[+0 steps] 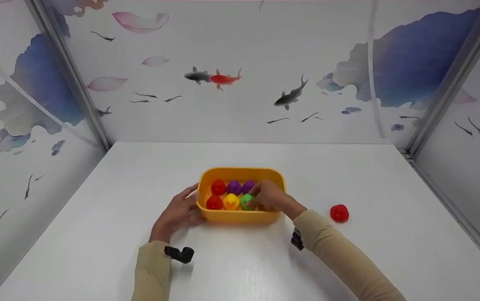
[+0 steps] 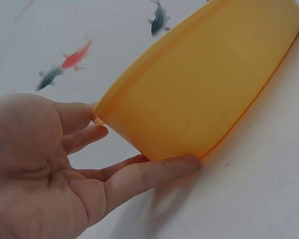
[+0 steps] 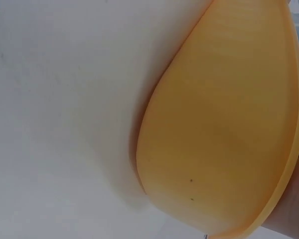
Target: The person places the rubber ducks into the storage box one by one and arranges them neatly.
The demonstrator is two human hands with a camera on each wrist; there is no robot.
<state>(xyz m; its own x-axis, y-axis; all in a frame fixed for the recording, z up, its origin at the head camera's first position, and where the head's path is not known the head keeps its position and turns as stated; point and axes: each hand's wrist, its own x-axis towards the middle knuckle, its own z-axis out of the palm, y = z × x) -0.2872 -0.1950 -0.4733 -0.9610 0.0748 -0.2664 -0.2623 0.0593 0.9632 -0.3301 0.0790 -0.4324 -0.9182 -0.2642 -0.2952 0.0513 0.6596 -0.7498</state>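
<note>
A yellow-orange plastic basin (image 1: 240, 216) stands on the white table. In it sit small toy ducks: red ones (image 1: 214, 202), purple ones (image 1: 234, 187), a yellow duck (image 1: 231, 202) and a green duck (image 1: 246, 202). My right hand (image 1: 270, 195) reaches over the basin's right side and pinches the green duck, covering part of it. In the right wrist view the basin wall (image 3: 219, 119) hides the fingertips. Against the basin's left end rests my left hand (image 2: 45, 164), its fingers fairly straight, some at the rim and another along the lower wall.
A red toy (image 1: 339, 213) lies on the table (image 1: 369, 251) to the right of the basin. White panels (image 1: 240, 108) painted with fish and petals enclose the table at the back and both sides. Each wrist wears a small black camera (image 1: 180, 254).
</note>
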